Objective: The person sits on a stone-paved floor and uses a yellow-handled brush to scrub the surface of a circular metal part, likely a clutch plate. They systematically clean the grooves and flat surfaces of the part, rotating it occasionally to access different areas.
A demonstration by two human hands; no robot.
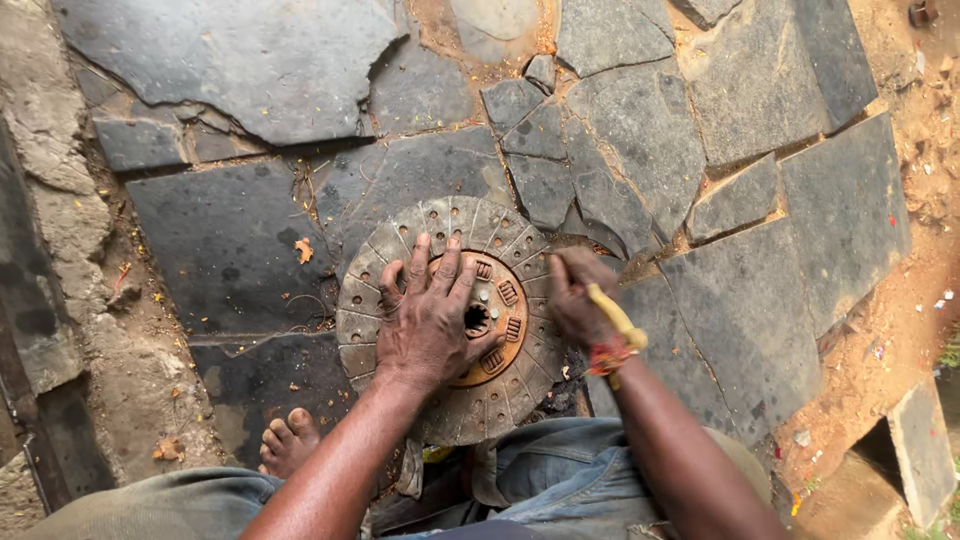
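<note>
Pressing my left hand (428,325) flat, fingers spread, on the rusty round metal clutch disc (452,320), I cover its orange-brown hub just left of the splined centre hole. My right hand (578,298), at the disc's right rim, has its grip closed around a yellow-handled tool (615,318). Under both lies the cracked grey stone floor (640,150); my bare foot (290,440) is below my left grip.

Rusty, matt metal clutch disc (400,270) lies on rough, cracked grey stone paving (650,130).
</note>
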